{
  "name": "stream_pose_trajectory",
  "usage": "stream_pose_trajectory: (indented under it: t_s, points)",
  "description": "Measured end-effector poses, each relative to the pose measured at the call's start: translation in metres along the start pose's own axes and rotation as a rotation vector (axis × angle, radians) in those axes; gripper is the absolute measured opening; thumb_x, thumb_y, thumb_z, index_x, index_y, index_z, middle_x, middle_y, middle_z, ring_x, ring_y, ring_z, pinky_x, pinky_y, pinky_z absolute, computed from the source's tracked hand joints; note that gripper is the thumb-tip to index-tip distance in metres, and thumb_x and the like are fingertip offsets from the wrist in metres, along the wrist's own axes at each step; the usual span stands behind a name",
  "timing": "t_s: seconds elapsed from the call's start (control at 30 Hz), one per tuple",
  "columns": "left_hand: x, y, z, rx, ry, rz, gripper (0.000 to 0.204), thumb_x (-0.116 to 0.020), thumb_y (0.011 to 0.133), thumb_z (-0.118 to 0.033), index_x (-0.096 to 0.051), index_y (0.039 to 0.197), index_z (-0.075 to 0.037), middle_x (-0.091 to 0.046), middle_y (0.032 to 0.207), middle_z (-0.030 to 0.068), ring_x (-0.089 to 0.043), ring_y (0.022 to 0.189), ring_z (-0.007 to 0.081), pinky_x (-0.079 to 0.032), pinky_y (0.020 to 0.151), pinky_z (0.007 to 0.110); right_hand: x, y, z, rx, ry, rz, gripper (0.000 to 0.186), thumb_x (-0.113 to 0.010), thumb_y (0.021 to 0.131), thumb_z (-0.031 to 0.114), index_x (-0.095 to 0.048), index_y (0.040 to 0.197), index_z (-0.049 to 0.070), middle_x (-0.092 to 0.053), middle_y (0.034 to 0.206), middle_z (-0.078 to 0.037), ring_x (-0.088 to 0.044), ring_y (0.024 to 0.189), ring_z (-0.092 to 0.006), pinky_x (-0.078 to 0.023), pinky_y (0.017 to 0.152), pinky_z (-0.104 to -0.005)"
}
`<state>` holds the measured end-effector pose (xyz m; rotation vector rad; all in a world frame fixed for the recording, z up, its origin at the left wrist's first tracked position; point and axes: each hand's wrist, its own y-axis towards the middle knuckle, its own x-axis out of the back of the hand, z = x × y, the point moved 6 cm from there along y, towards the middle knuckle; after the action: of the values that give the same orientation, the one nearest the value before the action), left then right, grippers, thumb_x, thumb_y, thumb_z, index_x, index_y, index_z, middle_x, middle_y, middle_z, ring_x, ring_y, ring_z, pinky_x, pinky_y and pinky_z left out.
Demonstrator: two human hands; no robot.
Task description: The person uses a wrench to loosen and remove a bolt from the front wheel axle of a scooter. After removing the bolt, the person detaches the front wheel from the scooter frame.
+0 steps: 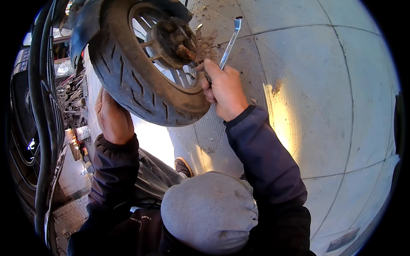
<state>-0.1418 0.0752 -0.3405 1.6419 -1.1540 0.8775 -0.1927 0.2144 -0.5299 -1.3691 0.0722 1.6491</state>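
A worn black tyre (149, 91) on a spoked wheel rim (143, 30) stands tilted at the upper left, under a dark mudguard (87, 25). My left hand (114, 117) is closed against the tyre's left side, its fingertips partly hidden behind the tread. Beside the rim's right edge, my right hand (226, 87) is closed round a chrome ring spanner (231, 46), whose ring end points up and away. Its forefinger reaches toward the dirty hub (171, 45). Next to the fingers is a rusty plate with holes (205, 45). A dark bit under the fingers cannot be made out.
Pale floor tiles (311, 77) with crumbs of dirt spread to the right. Thick black cables (40, 106) hang along the left, near a heap of scrap (72, 98). A shoe (183, 167) and a rounded grey cloth shape (209, 213) are below the wheel.
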Motion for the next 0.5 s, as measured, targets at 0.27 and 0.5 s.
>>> stream_pose_trajectory:
  t_s: [0.27, 0.5]
  points:
    - [-0.005, -0.007, 0.036, 0.368, -0.715, -0.077, 0.036, -0.035, 0.099, -0.021, -0.051, 0.12, 0.004, -0.058, 0.114, 0.0116, -0.06, 0.1, 0.0193, -0.048, 0.086, 0.029, 0.0, 0.002, -0.002, 0.035, -0.006, 0.138, 0.026, -0.049, 0.095, 0.026, -0.059, 0.096, 0.002, -0.053, 0.06, -0.003, -0.038, 0.043, -0.0071, -0.029, 0.04, -0.0217]
    - [-0.01, -0.023, 0.032, 0.529, -0.819, -0.185, 0.032, -0.043, 0.098, -0.023, -0.057, 0.11, 0.004, -0.064, 0.098, 0.0097, -0.062, 0.085, 0.0162, -0.047, 0.075, 0.025, 0.007, 0.001, -0.008, 0.038, -0.001, 0.254, 0.027, -0.048, 0.096, 0.023, -0.057, 0.106, -0.001, -0.06, 0.07, -0.006, -0.042, 0.047, -0.0057, -0.033, 0.043, -0.0197]
